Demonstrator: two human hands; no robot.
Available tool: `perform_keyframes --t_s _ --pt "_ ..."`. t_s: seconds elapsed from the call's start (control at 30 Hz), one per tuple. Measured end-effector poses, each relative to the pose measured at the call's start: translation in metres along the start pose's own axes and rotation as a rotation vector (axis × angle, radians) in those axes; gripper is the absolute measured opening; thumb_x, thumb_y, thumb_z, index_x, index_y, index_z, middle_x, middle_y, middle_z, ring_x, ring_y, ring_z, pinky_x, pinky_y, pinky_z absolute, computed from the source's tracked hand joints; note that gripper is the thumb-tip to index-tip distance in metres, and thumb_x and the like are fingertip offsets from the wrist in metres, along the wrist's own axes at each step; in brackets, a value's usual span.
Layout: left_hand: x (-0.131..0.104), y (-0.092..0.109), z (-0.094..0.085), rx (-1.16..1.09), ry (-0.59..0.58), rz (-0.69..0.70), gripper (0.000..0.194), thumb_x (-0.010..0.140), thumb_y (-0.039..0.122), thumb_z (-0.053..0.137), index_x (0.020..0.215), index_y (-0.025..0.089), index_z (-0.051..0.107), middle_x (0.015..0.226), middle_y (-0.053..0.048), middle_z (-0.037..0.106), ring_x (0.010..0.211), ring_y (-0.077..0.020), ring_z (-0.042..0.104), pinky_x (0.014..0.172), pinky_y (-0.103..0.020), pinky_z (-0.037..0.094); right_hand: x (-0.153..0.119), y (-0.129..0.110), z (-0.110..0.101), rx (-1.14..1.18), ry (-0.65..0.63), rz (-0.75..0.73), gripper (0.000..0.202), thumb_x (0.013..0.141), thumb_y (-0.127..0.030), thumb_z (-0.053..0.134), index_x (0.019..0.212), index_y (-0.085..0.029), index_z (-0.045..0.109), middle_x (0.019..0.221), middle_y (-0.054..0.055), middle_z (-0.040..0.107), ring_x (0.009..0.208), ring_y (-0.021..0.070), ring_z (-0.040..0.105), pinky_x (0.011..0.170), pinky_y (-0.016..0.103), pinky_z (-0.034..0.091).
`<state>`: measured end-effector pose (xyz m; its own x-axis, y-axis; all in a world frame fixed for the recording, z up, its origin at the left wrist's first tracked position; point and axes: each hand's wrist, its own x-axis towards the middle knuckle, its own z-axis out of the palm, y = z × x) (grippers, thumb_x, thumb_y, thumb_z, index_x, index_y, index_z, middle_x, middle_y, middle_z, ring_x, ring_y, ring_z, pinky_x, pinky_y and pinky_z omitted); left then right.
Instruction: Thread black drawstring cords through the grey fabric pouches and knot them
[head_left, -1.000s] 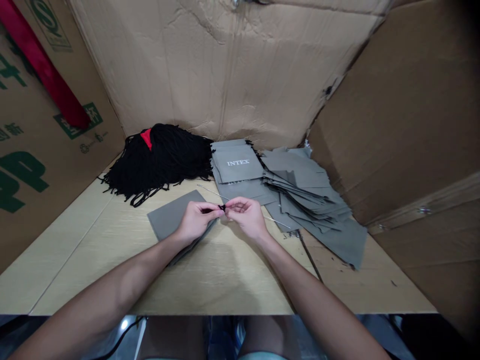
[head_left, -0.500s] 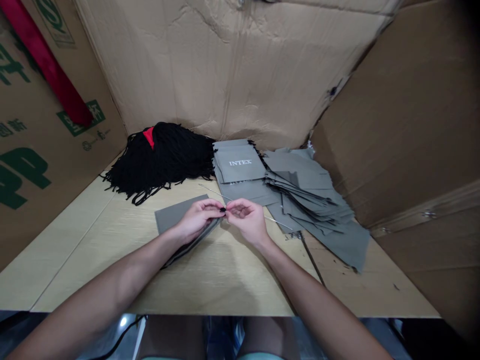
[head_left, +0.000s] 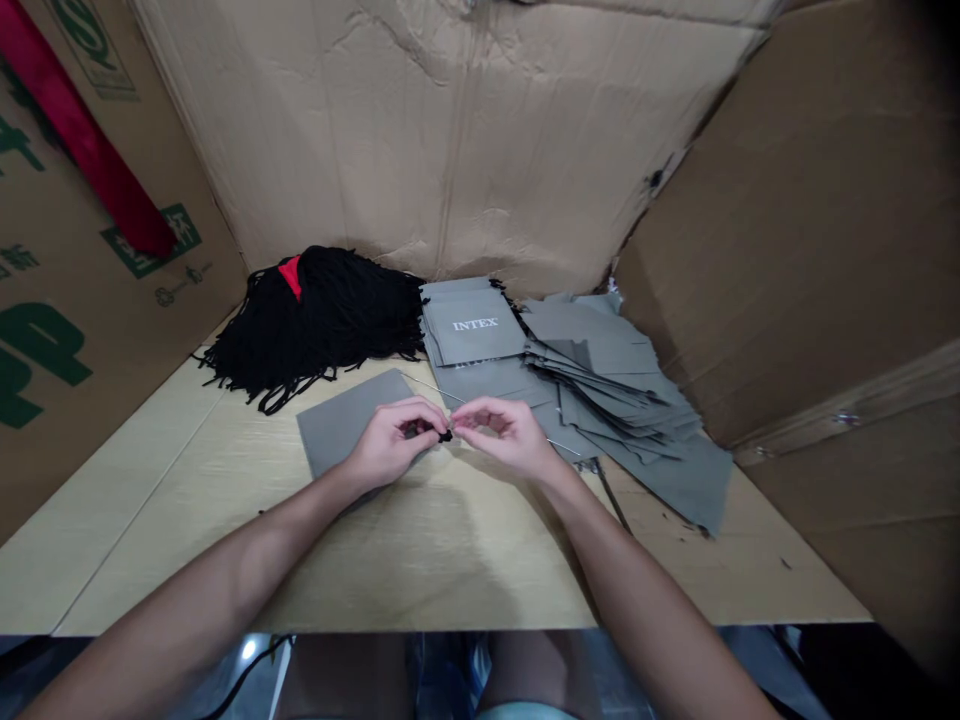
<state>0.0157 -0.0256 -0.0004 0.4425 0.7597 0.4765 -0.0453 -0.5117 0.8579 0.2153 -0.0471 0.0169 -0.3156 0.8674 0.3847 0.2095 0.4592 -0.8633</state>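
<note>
A small tuft of black cord [head_left: 445, 436] shows at the fingertips of my left hand [head_left: 394, 440], whose thumb and index finger pinch it. My right hand [head_left: 501, 435] meets it there, thumb and fingertips closed on the same cord; the exact grip is partly hidden. Under my left hand and wrist lies a flat grey fabric pouch [head_left: 349, 415] on the table, its right part covered. A thin metal rod [head_left: 562, 446] lies slantwise behind my hands, its middle hidden by my right hand.
A heap of black cords [head_left: 337, 310] with a red tag lies at the back left. Grey pouches printed INTEX [head_left: 480, 335] are stacked at back centre, beside a spread pile of grey pouches [head_left: 622, 390]. Cardboard walls [head_left: 450, 150] enclose the table [head_left: 420, 560]; a red ribbon [head_left: 97, 150] hangs left.
The grey pouch, formerly partly raised under my left hand, now lies flatter and farther from the fingertips. More black cord shows below the pinch. The view has shifted slightly.
</note>
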Motion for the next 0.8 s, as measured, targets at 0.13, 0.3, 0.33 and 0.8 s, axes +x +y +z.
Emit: perform_keyframes --t_s 0.13,0.3,0.33,0.8 --pt "0.0 -0.004 -0.003 -0.004 0.009 0.012 0.003 0.076 0.014 0.07 0.074 0.016 0.073 0.093 -0.006 0.058 0.084 -0.0145 0.058 0.071 -0.026 0.046 0.003 -0.002 -0.005 -0.128 -0.089 -0.131 0.013 0.08 -0.029 0.069 0.087 -0.021 0.077 0.085 0.007 0.071 0.074 0.0158 0.065 0.069 0.03 0.052" --pt "-0.001 -0.008 -0.005 -0.055 -0.05 0.001 0.003 0.076 0.018 0.073 0.074 0.017 0.074 0.09 -0.006 0.059 0.08 -0.0141 0.058 0.068 -0.026 0.046 0.001 -0.007 -0.006 -0.224 -0.168 -0.168 0.013 0.08 -0.029 0.068 0.085 -0.02 0.076 0.084 0.006 0.071 0.066 0.0137 0.063 0.064 0.027 0.05" --pt "-0.001 -0.008 -0.005 -0.065 -0.065 0.001 0.004 0.076 0.019 0.073 0.074 0.017 0.074 0.089 -0.007 0.059 0.079 -0.0142 0.059 0.068 -0.026 0.046 0.0 -0.008 -0.007 -0.236 -0.184 -0.173 0.011 0.08 -0.027 0.068 0.084 -0.02 0.075 0.083 0.006 0.07 0.066 0.0136 0.062 0.063 0.027 0.049" --pt "0.0 -0.001 -0.005 -0.095 -0.19 -0.008 0.019 0.075 0.035 0.076 0.072 0.016 0.074 0.084 -0.007 0.061 0.077 -0.015 0.06 0.071 -0.029 0.05 -0.004 -0.015 0.005 -0.185 -0.241 -0.017 0.013 0.06 -0.008 0.058 0.067 -0.018 0.056 0.06 -0.006 0.049 0.055 0.0074 0.043 0.053 0.019 0.036"
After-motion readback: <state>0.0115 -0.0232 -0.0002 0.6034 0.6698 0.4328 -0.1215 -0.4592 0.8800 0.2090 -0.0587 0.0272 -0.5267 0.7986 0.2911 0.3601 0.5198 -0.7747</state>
